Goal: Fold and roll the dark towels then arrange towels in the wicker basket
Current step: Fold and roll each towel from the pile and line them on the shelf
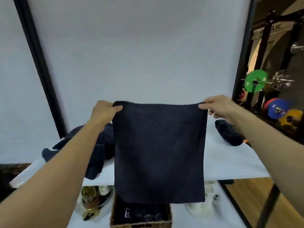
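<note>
A dark navy towel (159, 150) hangs flat in the air in front of me, folded along its top edge. My left hand (105, 111) pinches its upper left corner and my right hand (218, 106) pinches its upper right corner. Below the towel's lower edge stands the wicker basket (169, 216) with dark rolled towels (141, 214) inside; its far side is hidden by the hanging towel. A heap of loose dark towels (98, 152) lies on the white table behind my left arm. One rolled dark towel (227, 133) lies at the table's right.
The table (230, 163) is covered in white cloth. A glass plate with a bottle (89, 201) stands left of the basket, and white objects (205, 203) stand to its right. A rack with coloured weight plates (255, 81) is at the far right.
</note>
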A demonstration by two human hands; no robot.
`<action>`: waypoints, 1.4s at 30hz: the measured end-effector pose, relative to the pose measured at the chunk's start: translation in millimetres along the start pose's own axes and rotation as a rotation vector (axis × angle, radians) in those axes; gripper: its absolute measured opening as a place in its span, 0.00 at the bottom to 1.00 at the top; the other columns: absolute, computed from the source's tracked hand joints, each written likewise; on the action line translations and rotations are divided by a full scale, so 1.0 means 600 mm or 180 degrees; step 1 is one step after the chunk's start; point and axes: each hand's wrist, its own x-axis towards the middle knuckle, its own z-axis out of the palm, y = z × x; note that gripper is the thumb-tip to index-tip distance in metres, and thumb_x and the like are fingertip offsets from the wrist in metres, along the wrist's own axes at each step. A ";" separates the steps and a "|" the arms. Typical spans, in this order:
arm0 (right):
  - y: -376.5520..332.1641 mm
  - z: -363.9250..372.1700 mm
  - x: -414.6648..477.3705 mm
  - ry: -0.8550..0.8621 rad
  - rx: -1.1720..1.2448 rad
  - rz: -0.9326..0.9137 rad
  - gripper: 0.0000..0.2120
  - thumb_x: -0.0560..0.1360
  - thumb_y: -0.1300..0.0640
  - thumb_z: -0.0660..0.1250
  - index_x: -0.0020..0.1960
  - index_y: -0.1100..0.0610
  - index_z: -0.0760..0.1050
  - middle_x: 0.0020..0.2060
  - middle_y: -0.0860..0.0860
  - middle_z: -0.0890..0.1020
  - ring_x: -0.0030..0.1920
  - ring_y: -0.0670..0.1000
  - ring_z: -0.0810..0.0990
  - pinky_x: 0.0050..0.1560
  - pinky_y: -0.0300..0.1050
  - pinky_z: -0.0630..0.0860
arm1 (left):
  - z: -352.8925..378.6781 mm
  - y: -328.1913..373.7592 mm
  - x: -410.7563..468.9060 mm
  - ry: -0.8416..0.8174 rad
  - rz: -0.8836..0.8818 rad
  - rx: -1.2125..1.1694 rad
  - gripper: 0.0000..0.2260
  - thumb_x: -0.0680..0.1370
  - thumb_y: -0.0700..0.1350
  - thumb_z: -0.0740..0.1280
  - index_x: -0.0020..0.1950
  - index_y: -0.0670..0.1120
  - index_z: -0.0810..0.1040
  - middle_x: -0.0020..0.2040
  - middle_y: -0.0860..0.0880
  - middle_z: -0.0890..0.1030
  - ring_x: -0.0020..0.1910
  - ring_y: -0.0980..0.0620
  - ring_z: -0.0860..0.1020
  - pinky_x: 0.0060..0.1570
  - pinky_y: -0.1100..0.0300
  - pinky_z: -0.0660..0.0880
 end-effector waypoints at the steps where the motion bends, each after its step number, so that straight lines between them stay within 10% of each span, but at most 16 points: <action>1: 0.048 0.026 0.000 -0.0117 -0.0082 0.0214 0.06 0.75 0.57 0.72 0.46 0.61 0.81 0.39 0.52 0.77 0.34 0.48 0.70 0.32 0.40 0.65 | 0.025 -0.046 -0.003 -0.0155 -0.0214 0.0159 0.12 0.75 0.48 0.71 0.41 0.39 0.81 0.35 0.47 0.78 0.37 0.46 0.76 0.36 0.55 0.71; 13: 0.235 0.122 0.196 -0.0930 -0.0407 0.0749 0.06 0.74 0.58 0.70 0.46 0.61 0.82 0.34 0.50 0.75 0.34 0.48 0.69 0.34 0.39 0.67 | 0.229 -0.266 0.132 -0.0482 -0.1074 0.0021 0.09 0.79 0.48 0.67 0.48 0.44 0.83 0.46 0.45 0.83 0.47 0.45 0.81 0.49 0.48 0.80; 23: 0.339 0.221 0.318 -0.0666 -0.1621 0.0538 0.06 0.73 0.54 0.70 0.42 0.56 0.77 0.41 0.50 0.81 0.47 0.54 0.79 0.45 0.47 0.74 | 0.334 -0.288 0.225 -0.0690 -0.0651 0.1668 0.12 0.75 0.47 0.72 0.35 0.43 0.75 0.35 0.47 0.78 0.34 0.50 0.75 0.31 0.58 0.68; 28: 0.333 0.229 0.326 -0.0778 -0.1924 0.0708 0.16 0.72 0.56 0.69 0.32 0.59 0.65 0.28 0.54 0.70 0.30 0.54 0.69 0.31 0.45 0.65 | 0.350 -0.289 0.246 -0.1116 -0.0796 0.1759 0.13 0.71 0.48 0.75 0.49 0.41 0.80 0.44 0.45 0.83 0.42 0.47 0.80 0.43 0.51 0.78; 34: 0.311 0.210 0.326 -0.1220 -0.0801 0.1302 0.16 0.73 0.60 0.70 0.35 0.59 0.63 0.30 0.54 0.66 0.30 0.52 0.64 0.31 0.42 0.62 | 0.338 -0.238 0.256 -0.1436 -0.0887 0.1133 0.09 0.73 0.43 0.70 0.49 0.40 0.77 0.47 0.44 0.81 0.46 0.46 0.79 0.46 0.54 0.76; 42: 0.138 0.072 0.321 0.0096 0.0230 0.0181 0.05 0.75 0.56 0.71 0.49 0.57 0.79 0.40 0.49 0.78 0.40 0.48 0.74 0.39 0.42 0.69 | 0.219 -0.070 0.289 -0.0880 -0.0086 -0.0191 0.09 0.70 0.35 0.76 0.48 0.39 0.83 0.46 0.43 0.84 0.46 0.49 0.82 0.48 0.59 0.79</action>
